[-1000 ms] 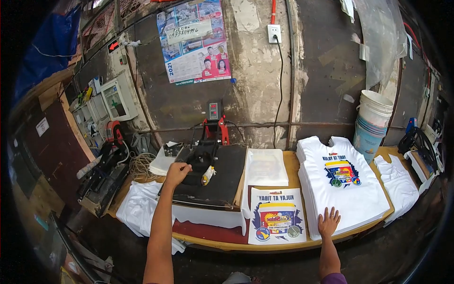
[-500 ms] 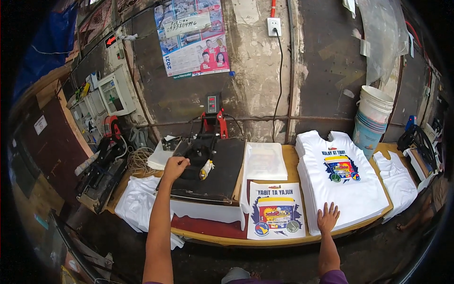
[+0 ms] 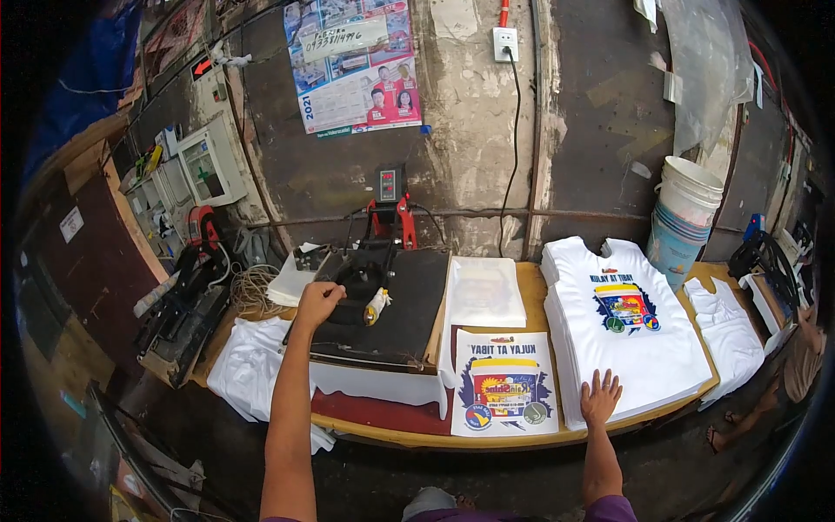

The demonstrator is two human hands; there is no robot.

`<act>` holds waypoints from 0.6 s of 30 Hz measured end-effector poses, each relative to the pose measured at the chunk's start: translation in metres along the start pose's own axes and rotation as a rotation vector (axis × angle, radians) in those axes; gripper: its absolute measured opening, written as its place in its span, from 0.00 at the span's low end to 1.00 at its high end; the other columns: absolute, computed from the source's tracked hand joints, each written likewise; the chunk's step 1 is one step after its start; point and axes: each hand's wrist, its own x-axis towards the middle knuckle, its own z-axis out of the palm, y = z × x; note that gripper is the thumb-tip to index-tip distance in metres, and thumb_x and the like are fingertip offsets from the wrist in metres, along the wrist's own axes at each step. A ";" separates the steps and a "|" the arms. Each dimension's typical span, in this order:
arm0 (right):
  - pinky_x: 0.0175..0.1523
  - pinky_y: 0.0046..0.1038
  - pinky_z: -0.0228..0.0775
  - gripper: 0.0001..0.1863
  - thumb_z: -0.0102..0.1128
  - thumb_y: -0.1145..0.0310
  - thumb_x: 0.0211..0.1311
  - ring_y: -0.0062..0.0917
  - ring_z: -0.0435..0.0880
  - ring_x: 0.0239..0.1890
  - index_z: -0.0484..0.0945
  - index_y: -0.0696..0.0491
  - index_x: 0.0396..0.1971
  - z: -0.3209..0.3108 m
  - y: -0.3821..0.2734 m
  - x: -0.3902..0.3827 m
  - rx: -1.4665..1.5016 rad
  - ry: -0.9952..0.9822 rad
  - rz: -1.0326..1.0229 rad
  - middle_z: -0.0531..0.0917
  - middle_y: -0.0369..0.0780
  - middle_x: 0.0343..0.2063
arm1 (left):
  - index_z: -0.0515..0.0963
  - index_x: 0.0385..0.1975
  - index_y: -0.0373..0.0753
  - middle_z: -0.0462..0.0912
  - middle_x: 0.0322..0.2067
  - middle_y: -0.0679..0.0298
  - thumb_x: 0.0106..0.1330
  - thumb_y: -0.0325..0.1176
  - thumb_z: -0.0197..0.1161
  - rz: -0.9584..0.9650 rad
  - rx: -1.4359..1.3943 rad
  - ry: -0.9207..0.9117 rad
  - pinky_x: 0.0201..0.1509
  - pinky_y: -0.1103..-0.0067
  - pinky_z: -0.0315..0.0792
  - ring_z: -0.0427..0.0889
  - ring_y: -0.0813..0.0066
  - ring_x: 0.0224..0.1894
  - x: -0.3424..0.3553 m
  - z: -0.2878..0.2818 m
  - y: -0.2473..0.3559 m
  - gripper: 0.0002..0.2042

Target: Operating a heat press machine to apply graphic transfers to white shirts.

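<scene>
My left hand (image 3: pixel 320 302) is closed on the black handle of a heat press (image 3: pixel 391 331) with a red-and-black frame; a worn yellow-and-white wrapping covers the handle's other end. My right hand (image 3: pixel 600 396) lies open, fingers spread, on a tall stack of white shirts (image 3: pixel 661 357) with a colourful front print. Between my hands lie a printed sheet with a mirrored design (image 3: pixel 504 383) and, behind it, a pile of translucent sheets (image 3: pixel 483 291). A loose white shirt pile (image 3: pixel 248 365) is left of the press.
A second press (image 3: pixel 178 322) and tangled cord (image 3: pixel 252 291) sit at left. Nested buckets (image 3: pixel 683 217) and more shirts (image 3: pixel 722 339) are at right. The yellow table (image 3: pixel 417 442) backs onto a wall with an outlet (image 3: pixel 505 45). A co-worker's leg (image 3: pixel 752 409) shows at the far right.
The scene sits higher in the picture than a second ago. A co-worker's leg and foot have come into view at the right. Both my hands stay where they were.
</scene>
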 end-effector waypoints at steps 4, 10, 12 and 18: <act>0.71 0.48 0.37 0.28 0.42 0.49 0.65 0.47 0.54 0.68 0.69 0.46 0.62 0.000 0.001 0.000 -0.009 0.006 0.000 0.63 0.47 0.65 | 0.81 0.26 0.31 0.80 0.17 0.57 0.60 0.37 0.61 -0.019 0.015 -0.013 0.30 0.76 0.69 0.78 0.75 0.23 0.000 0.000 0.005 0.13; 0.71 0.49 0.36 0.29 0.43 0.50 0.64 0.48 0.53 0.69 0.69 0.47 0.61 0.000 0.000 0.001 0.031 0.006 -0.004 0.62 0.49 0.66 | 0.81 0.25 0.31 0.79 0.17 0.58 0.60 0.36 0.60 -0.019 0.023 -0.020 0.29 0.76 0.68 0.78 0.76 0.22 0.002 -0.001 0.001 0.13; 0.71 0.49 0.36 0.29 0.43 0.50 0.64 0.48 0.53 0.69 0.69 0.47 0.61 -0.001 -0.001 0.001 0.032 0.006 -0.004 0.62 0.49 0.66 | 0.81 0.25 0.31 0.79 0.16 0.58 0.60 0.36 0.61 -0.014 0.012 -0.007 0.29 0.77 0.68 0.77 0.76 0.22 0.002 -0.001 -0.002 0.13; 0.72 0.48 0.35 0.29 0.43 0.49 0.65 0.47 0.53 0.69 0.69 0.47 0.62 -0.004 -0.001 -0.001 0.023 -0.015 0.016 0.61 0.48 0.66 | 0.81 0.25 0.30 0.79 0.16 0.59 0.60 0.35 0.61 -0.033 -0.010 -0.018 0.29 0.78 0.68 0.76 0.78 0.22 -0.001 -0.001 0.006 0.12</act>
